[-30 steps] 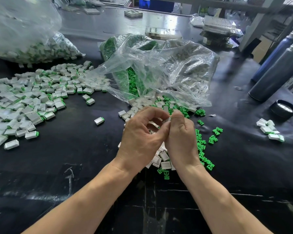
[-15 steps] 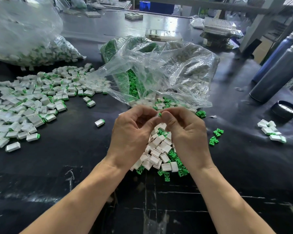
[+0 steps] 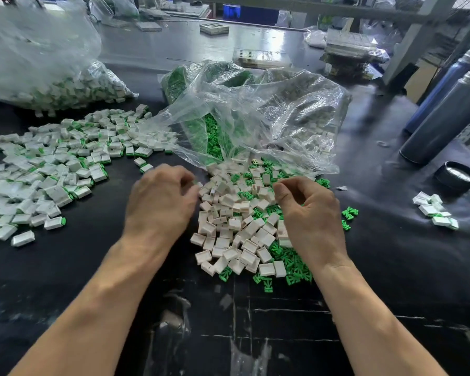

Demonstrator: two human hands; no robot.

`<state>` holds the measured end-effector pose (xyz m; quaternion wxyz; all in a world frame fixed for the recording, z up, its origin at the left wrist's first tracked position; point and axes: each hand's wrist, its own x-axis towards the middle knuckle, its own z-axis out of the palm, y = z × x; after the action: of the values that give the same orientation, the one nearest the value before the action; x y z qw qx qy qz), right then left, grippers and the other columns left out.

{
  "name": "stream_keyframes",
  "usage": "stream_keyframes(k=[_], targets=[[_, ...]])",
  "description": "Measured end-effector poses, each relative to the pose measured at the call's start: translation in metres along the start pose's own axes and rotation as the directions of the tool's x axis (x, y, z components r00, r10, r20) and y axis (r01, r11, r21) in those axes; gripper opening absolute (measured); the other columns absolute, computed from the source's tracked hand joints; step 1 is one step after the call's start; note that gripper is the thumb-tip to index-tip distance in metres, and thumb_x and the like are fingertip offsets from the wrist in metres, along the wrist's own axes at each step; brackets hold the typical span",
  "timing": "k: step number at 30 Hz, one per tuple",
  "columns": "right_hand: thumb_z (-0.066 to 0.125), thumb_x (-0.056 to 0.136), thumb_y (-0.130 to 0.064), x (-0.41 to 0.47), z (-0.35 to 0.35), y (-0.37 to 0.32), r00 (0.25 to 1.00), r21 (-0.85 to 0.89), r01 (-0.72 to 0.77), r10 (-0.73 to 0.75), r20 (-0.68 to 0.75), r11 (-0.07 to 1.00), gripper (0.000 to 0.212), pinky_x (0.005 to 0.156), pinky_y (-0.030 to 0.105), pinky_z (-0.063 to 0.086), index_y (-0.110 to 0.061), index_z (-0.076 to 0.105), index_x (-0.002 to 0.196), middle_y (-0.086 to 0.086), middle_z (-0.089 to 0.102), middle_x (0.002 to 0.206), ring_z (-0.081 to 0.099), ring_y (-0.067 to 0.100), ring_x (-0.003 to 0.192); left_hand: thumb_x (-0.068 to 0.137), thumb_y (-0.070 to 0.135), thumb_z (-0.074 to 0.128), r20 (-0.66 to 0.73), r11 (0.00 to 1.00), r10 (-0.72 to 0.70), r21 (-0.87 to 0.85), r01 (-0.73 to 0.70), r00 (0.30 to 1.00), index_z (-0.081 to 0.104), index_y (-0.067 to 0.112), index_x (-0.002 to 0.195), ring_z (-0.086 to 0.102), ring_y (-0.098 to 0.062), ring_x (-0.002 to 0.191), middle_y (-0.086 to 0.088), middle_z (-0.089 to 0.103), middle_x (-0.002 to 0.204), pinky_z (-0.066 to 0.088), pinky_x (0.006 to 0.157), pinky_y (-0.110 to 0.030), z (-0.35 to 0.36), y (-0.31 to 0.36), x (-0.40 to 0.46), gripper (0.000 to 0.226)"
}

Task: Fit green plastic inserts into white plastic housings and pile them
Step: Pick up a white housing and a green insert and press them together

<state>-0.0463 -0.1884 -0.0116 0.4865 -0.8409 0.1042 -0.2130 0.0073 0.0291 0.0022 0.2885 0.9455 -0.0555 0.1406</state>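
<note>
Black workshop surface [image 3: 65,267] carries a mixed heap of white housings [image 3: 228,226] and green inserts [image 3: 291,264] spilling from a clear bag [image 3: 255,118], kept within reach. Both hands hover above it: left hand [image 3: 160,204] has its fingers curled, contents hidden; right hand [image 3: 310,213] curls too, apparently empty. Finished pieces [image 3: 52,169] pile left, long axes lying every way.

Factory assembly bench [image 3: 65,267]: bulk bags [image 3: 255,109] of plastic parts.

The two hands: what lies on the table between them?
Head view: between the left hand and right hand lies a heap of white housings mixed with green inserts.
</note>
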Motion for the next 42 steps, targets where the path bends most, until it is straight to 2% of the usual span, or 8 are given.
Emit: stream_keyframes(k=[5, 14, 18, 22, 25, 32, 35, 42], targets=[[0.067, 0.099, -0.039, 0.006, -0.006, 0.006, 1.000, -0.116, -0.026, 0.024, -0.019, 0.993, 0.014, 0.076, 0.032, 0.055, -0.028, 0.074, 0.094, -0.016, 0.070, 0.079, 0.066, 0.004, 0.079, 0.095, 0.033, 0.069, 0.031, 0.937, -0.202, 0.297, 0.184, 0.979, 0.076, 0.028, 0.105, 0.062, -0.032, 0.112, -0.005, 0.072, 0.114, 0.048, 0.099, -0.044, -0.012, -0.021, 0.013, 0.013], [0.066, 0.099, -0.039, 0.008, -0.011, 0.007, 0.999, -0.180, -0.049, 0.050, -0.001, 0.982, 0.016, 0.081, 0.038, 0.057, -0.026, 0.076, 0.098, -0.015, 0.071, 0.082, 0.067, 0.009, 0.082, 0.094, 0.029, 0.070, 0.072, 0.910, -0.298, 0.323, 0.260, 0.952, 0.072, 0.028, 0.107, 0.062, -0.031, 0.115, -0.004, 0.072, 0.117, 0.048, 0.101, -0.044, -0.013, -0.030, 0.017, 0.013], [0.066, 0.099, -0.034, 0.015, -0.022, 0.009, 0.994, -0.277, -0.092, 0.106, 0.034, 0.957, 0.012, 0.087, 0.041, 0.057, -0.027, 0.076, 0.099, -0.016, 0.069, 0.086, 0.067, 0.014, 0.087, 0.095, 0.032, 0.068, 0.033, 0.918, -0.168, 0.369, 0.144, 0.985, 0.066, 0.029, 0.127, 0.051, -0.033, 0.124, -0.008, 0.060, 0.128, 0.037, 0.104, -0.046, -0.007, -0.025, 0.015, 0.033], [0.069, 0.097, -0.033, 0.021, -0.034, 0.013, 0.976, -0.378, -0.146, 0.196, 0.097, 0.914, 0.007, 0.089, 0.039, 0.057, -0.032, 0.075, 0.095, -0.017, 0.068, 0.086, 0.067, 0.013, 0.091, 0.098, 0.011, 0.061, 0.062, 0.965, 0.084, 0.244, -0.097, 0.995, 0.063, 0.027, 0.136, 0.051, -0.028, 0.123, -0.003, 0.062, 0.130, 0.034, 0.106, -0.047, 0.008, -0.010, 0.014, 0.042], [0.072, 0.095, -0.034, 0.024, -0.041, 0.016, 0.959, -0.391, -0.171, 0.244, 0.145, 0.904, 0.005, 0.096, 0.043, 0.056, -0.032, 0.077, 0.094, -0.016, 0.072, 0.090, 0.068, 0.012, 0.093, 0.097, 0.000, 0.053, 0.134, 0.948, 0.138, 0.269, -0.170, 0.981, 0.056, 0.029, 0.143, 0.048, -0.023, 0.128, 0.003, 0.060, 0.139, 0.030, 0.109, -0.042, 0.017, -0.010, 0.014, 0.054], [0.078, 0.087, -0.048, 0.022, -0.045, 0.015, 0.941, -0.352, -0.153, 0.244, 0.233, 0.924, 0.010, 0.085, 0.037, 0.058, -0.038, 0.077, 0.085, -0.028, 0.070, 0.075, 0.066, 0.001, 0.081, 0.101, 0.022, 0.060, 0.110, 0.969, 0.146, 0.184, -0.165, 0.983, 0.071, 0.028, 0.119, 0.054, -0.022, 0.113, 0.005, 0.069, 0.116, 0.031, 0.101, -0.041, 0.022, -0.015, 0.014, 0.022], [0.079, 0.088, -0.041, 0.021, -0.040, 0.013, 0.943, -0.389, -0.133, 0.237, 0.232, 0.911, 0.009, 0.086, 0.039, 0.058, -0.035, 0.076, 0.082, -0.019, 0.071, 0.075, 0.065, 0.003, 0.080, 0.102, 0.033, 0.060, 0.119, 0.978, 0.122, 0.154, -0.139, 0.985, 0.070, 0.030, 0.122, 0.053, -0.022, 0.114, 0.004, 0.068, 0.112, 0.033, 0.102, -0.043, 0.022, -0.014, 0.014, 0.023], [0.072, 0.095, -0.038, 0.017, -0.034, 0.010, 0.979, -0.295, -0.073, 0.126, 0.163, 0.953, 0.009, 0.072, 0.023, 0.047, -0.032, 0.073, 0.089, -0.018, 0.067, 0.084, 0.061, -0.002, 0.081, 0.100, 0.020, 0.063, 0.056, 0.995, 0.095, 0.013, -0.096, 0.994, 0.070, 0.024, 0.124, 0.054, -0.026, 0.115, -0.002, 0.063, 0.116, 0.043, 0.105, -0.047, 0.015, -0.007, 0.010, 0.026]])
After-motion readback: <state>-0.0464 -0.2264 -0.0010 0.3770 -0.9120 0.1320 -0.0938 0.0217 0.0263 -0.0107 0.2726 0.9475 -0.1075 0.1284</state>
